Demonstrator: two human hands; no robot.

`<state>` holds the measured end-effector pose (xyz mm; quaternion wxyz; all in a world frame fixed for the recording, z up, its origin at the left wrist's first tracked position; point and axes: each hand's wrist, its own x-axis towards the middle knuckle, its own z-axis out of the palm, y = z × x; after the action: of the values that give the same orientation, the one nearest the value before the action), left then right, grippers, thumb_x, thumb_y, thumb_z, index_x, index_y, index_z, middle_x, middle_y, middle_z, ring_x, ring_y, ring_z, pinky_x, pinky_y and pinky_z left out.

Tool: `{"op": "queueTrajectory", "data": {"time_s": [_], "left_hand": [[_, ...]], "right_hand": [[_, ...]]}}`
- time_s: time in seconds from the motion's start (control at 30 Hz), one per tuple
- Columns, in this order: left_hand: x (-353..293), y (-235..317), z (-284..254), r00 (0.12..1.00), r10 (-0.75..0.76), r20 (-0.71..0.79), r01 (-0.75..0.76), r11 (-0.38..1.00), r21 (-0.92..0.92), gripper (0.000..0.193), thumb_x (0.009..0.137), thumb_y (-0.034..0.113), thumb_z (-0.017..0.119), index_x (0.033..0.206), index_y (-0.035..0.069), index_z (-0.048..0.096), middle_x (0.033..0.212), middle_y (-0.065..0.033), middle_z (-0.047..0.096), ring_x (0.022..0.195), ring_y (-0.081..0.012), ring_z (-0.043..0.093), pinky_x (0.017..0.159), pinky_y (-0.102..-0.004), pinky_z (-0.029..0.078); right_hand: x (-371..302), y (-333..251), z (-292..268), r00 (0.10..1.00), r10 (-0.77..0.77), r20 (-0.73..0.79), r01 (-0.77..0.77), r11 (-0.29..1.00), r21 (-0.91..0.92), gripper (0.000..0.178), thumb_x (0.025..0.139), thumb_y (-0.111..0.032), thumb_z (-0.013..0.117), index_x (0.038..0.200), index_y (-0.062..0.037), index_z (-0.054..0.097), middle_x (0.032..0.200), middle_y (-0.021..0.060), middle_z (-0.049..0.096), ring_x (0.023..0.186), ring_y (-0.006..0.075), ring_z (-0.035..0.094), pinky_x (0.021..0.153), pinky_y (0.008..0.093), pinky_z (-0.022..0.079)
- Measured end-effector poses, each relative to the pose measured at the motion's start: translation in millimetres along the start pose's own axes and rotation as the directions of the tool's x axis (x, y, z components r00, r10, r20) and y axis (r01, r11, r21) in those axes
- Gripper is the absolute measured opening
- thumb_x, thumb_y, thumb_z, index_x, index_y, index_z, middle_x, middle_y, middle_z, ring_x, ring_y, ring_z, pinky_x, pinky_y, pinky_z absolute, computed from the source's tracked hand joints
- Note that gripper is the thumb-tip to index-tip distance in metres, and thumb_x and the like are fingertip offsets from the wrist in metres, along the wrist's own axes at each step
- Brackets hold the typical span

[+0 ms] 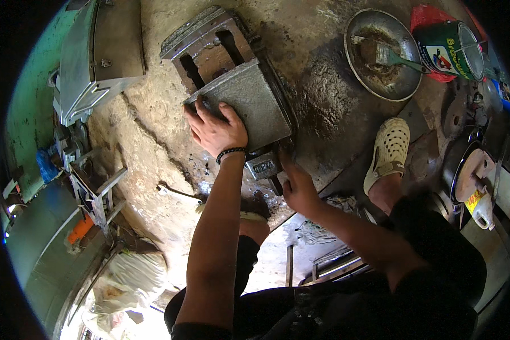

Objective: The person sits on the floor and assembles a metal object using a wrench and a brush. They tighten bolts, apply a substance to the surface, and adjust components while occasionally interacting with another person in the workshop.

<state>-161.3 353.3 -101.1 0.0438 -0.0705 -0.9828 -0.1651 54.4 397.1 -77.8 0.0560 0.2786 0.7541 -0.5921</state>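
A heavy, oily metal casting (232, 85) with two long slots and a flat plate (249, 105) lies on the floor in front of me. My left hand (218, 130), in a black bead bracelet, rests on the plate's near left corner, fingers spread. From the casting's near end juts a small metal block (263, 165) with a short dark bar below it. Beside that block is my right hand (300, 190). Its index finger reaches up along the block's right side and the other fingers are curled; what they grip is hidden.
A round metal pan (374, 85) with a brush (394, 58) in it sits at the far right, next to a green can (450, 51). A wrench (178, 193) lies left of my left forearm. A metal cabinet (110, 51) stands far left. My clog (390, 150) is planted right.
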Motion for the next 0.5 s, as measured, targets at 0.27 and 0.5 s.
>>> {"op": "queueTrajectory", "data": {"time_s": [0.27,0.5], "left_hand": [[3,-2,-2,0.998,0.022,-0.051,-0.023,0.999,-0.024,0.06,0.091,0.037,0.052,0.144,0.008,0.046,0.154,-0.0268,0.037,0.142,-0.0403,0.038,0.115,-0.0505,0.03],[2,1,-3,1.0,0.0,-0.017,0.0,0.999,-0.046,0.062,0.091,0.038,0.053,0.145,0.008,0.044,0.156,-0.026,0.034,0.144,-0.0402,0.034,0.117,-0.0526,0.027]], "right_hand": [[12,2,3,0.995,0.094,0.02,-0.092,0.993,-0.068,0.085,0.072,0.017,0.048,0.153,-0.0024,0.034,0.14,0.0302,0.05,0.129,0.047,0.05,0.108,0.0422,0.043],[-5,20,6,0.977,-0.182,-0.11,0.157,0.967,-0.203,0.081,0.075,0.015,0.049,0.152,-0.009,0.04,0.132,0.0274,0.057,0.108,0.0426,0.062,0.081,0.0415,0.052]]}}
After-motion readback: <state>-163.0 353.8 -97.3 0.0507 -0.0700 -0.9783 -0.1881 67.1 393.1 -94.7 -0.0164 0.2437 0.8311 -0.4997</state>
